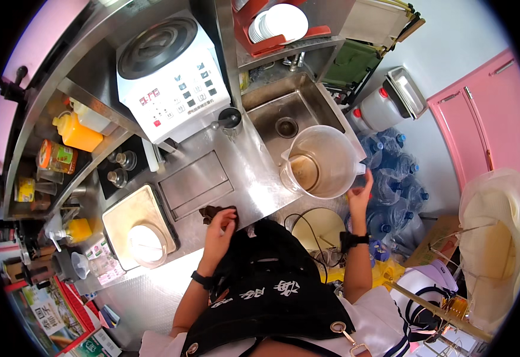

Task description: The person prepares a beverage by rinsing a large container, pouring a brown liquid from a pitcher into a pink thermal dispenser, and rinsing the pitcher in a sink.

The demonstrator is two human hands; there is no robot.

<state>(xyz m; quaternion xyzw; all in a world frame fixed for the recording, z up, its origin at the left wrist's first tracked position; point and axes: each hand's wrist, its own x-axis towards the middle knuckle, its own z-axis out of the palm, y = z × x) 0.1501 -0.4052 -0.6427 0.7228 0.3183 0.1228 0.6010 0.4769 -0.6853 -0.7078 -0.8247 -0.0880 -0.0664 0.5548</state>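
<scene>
A large translucent plastic jug [331, 156] leans over the front right corner of the sink, its wide mouth facing up toward me. A little brownish tint shows at its bottom. My right hand [360, 192] is at the jug's handle side, fingers against the handle [359, 168]. My left hand [219, 230] is bent over a crumpled dark brown cloth [210, 214] at the counter's front edge; the hand hides part of the cloth. Just beyond that cloth, a rectangular panel [195, 183] is set into the steel counter [253, 178].
A steel sink [260, 107] adjoins the counter. At the back stands a white dispensing machine [175, 89] with buttons. To the left, a tray [128, 209] bears a round white-lidded container [146, 245]. Large blue water bottles [389, 187] crowd the floor at right, near a round stool [318, 227].
</scene>
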